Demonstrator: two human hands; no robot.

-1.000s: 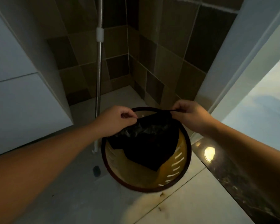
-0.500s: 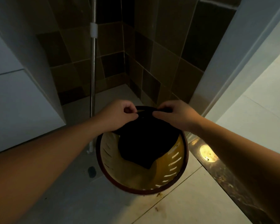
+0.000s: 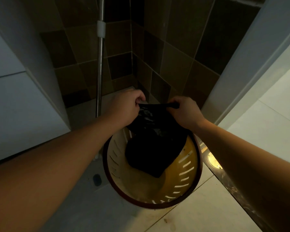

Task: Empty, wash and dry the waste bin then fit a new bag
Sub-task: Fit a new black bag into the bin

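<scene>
The left hand [image 3: 124, 108] and right hand [image 3: 184, 113] each pinch the black bag's [image 3: 154, 148] top edge above the bin [image 3: 187, 174].

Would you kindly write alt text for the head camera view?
Two bare hands, left hand and right hand, pinch the top edge of a crumpled black plastic bag hanging into a round yellow slotted waste bin on pale floor tiles, beside a metal pole.
</scene>
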